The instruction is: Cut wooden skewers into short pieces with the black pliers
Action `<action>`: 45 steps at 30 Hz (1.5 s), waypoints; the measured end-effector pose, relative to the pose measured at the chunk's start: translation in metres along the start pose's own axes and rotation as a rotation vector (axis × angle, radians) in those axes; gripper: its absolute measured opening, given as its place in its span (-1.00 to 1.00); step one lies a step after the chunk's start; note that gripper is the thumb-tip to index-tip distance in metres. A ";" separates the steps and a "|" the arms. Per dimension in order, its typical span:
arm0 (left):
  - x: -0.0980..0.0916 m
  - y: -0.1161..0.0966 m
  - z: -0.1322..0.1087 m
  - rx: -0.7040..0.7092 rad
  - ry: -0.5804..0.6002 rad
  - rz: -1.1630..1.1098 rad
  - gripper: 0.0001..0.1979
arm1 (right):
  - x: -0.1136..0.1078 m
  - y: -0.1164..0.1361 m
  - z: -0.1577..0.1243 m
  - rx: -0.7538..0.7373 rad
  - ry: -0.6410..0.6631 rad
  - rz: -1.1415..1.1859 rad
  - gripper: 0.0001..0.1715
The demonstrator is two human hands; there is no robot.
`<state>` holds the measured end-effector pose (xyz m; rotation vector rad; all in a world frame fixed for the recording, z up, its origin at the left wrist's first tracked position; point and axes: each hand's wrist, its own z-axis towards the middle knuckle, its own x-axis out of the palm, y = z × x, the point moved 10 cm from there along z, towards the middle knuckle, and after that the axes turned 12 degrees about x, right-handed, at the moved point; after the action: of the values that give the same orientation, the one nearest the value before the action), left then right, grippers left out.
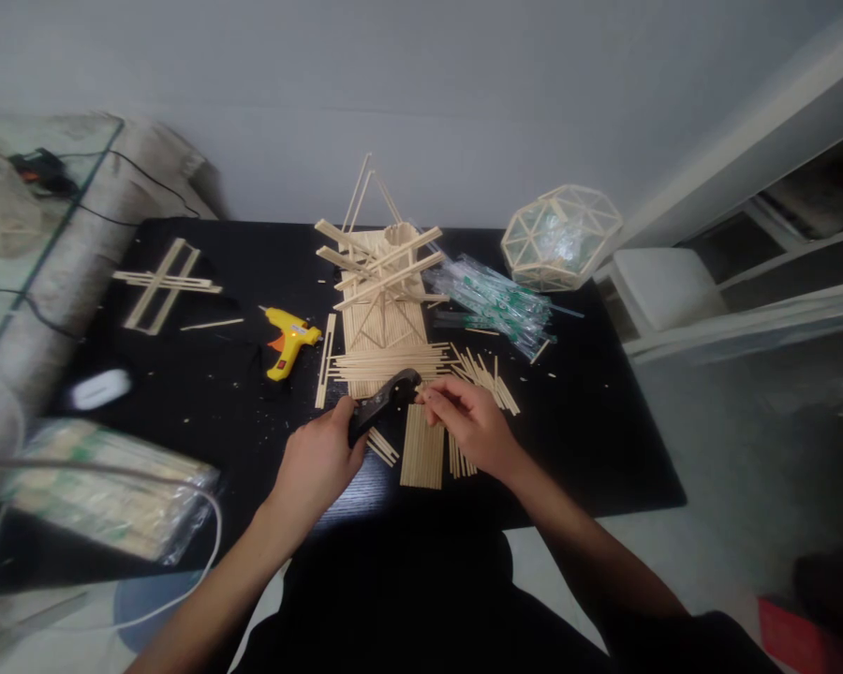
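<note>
My left hand (321, 461) is wrapped round the handle of a black hand tool (379, 402), whose curved head points right. Its tip is close to my right hand (469, 421), which pinches a small pale wooden piece (423, 389). Under my hands lie a flat panel of joined sticks (421, 454) and loose short sticks (383, 446). Just beyond, a row of long sticks (386, 361) lies across a larger slatted wooden base (355, 318). Crossed stick beams (393, 264) rest over that base.
A yellow glue gun (291, 341) lies left of the base, with crossed sticks (161, 284) farther left. Packaged sticks (112, 487) sit front left. Plastic wrappers (498, 304) and a wooden polyhedron (560, 236) stand back right on the black table (590, 421).
</note>
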<state>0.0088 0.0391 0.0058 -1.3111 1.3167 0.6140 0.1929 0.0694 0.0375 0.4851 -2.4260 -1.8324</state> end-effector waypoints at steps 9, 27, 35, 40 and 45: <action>-0.006 -0.002 -0.001 -0.009 -0.006 0.054 -0.88 | 0.000 0.006 -0.005 -0.038 0.014 -0.057 -0.63; -0.014 -0.005 -0.004 -0.003 -0.059 0.070 -0.86 | 0.020 0.021 -0.018 -0.348 -0.133 -0.713 -0.61; -0.013 -0.006 -0.003 0.000 -0.057 0.078 -0.88 | 0.028 0.018 -0.014 -0.408 -0.096 -0.830 -0.61; -0.010 -0.004 -0.002 -0.020 -0.031 0.078 -0.87 | 0.029 0.022 -0.015 -0.437 -0.006 -0.700 -0.69; -0.011 0.006 -0.003 -0.086 0.001 0.046 -0.84 | -0.060 0.043 0.018 -0.370 -0.298 -0.677 -0.81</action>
<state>-0.0006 0.0411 0.0148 -1.3535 1.3367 0.7089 0.2368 0.1133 0.0813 1.1752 -2.1413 -2.7153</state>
